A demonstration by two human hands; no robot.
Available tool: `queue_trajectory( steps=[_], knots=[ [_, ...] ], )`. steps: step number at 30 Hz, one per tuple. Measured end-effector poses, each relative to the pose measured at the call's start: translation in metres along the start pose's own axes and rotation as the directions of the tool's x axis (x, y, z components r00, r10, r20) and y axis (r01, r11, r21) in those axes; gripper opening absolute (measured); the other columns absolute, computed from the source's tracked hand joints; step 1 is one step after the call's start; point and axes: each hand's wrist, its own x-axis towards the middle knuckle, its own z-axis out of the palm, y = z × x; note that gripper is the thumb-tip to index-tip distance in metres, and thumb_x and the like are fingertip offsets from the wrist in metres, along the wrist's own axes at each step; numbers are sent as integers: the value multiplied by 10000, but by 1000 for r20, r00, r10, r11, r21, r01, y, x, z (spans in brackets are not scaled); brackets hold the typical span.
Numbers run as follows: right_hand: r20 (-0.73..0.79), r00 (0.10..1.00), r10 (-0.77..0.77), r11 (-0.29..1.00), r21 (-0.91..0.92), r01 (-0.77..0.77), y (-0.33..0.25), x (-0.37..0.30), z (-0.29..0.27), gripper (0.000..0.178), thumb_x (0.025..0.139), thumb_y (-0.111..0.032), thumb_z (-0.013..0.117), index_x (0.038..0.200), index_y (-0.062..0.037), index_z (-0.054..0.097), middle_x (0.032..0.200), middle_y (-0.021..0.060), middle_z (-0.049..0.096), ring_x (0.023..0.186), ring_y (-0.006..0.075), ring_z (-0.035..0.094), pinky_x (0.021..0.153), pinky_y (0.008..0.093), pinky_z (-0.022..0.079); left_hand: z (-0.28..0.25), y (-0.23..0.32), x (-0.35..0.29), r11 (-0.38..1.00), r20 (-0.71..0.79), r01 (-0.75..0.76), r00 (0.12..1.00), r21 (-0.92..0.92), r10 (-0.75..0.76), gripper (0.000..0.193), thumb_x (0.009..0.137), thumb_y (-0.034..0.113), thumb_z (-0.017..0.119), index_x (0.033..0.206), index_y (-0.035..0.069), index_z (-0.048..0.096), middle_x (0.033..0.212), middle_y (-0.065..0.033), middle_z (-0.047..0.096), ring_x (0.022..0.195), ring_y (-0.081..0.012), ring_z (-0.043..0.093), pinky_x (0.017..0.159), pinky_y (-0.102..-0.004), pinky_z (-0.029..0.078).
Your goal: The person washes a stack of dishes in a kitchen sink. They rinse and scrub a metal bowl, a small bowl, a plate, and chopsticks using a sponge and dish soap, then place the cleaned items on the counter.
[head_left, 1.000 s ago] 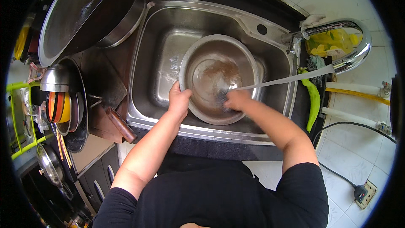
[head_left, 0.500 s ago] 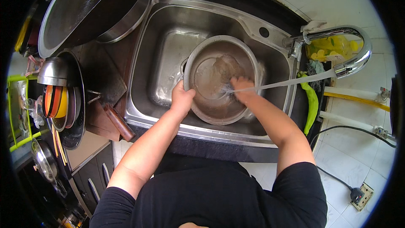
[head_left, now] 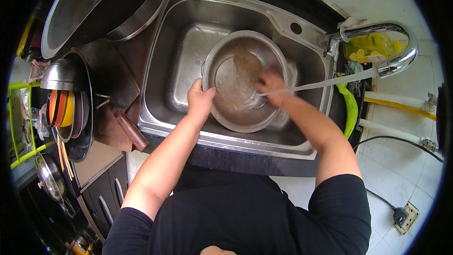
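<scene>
The bowl (head_left: pixel 238 122), round with no long side, sits in the sink (head_left: pixel 186 56), its left edge gripped by the left hand (head_left: pixel 200 100), while the right hand (head_left: pixel 271 87) is inside, nearer its right edge, fingers too blurry to tell open or closed.

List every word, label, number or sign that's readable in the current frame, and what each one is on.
None can be read.
Yellow package behind the tap: any print is too small to make out.
Plug and socket: any marks are too small to read.
Basin, sink and black shirt: no lettering shows.
</scene>
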Motion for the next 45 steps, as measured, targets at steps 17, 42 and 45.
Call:
queue_trajectory(
  steps=[17, 42, 45],
  knots=[
    [158, 987, 13, 892, 444, -83, -67, -42, -31, 420, 841, -333, 472, 1250, -241, 452, 1382, 188, 278, 1267, 367, 276, 1017, 473, 269, -32, 49, 32, 765, 233, -275, 958, 583, 166, 401, 791, 232, 615, 1054, -42, 484, 836, -194, 593, 783, -275, 585, 701, -358, 455],
    [49, 991, -123, 274, 962, -14, -137, -14, -32, 604, 894, -504, 327, 1382, -169, 205, 1405, 256, 175, 1303, 386, 197, 1067, 446, 177, -17, 26, -41, 753, 141, 109, 955, 649, -261, 454, 821, 177, 551, 1094, -105, 323, 872, -294, 574, 738, -343, 618, 624, -399, 497],
    [291, 931, -221, 669, 739, -72, -99, -21, -39, 584, 896, -475, 351, 1372, -149, 257, 1407, 225, 213, 1310, 363, 194, 1077, 417, 161, -32, 4, -18, 662, 179, -182, 981, 727, 72, 466, 813, 145, 528, 1141, -102, 308, 921, -300, 573, 849, -381, 597, 744, -412, 474]
  ],
)
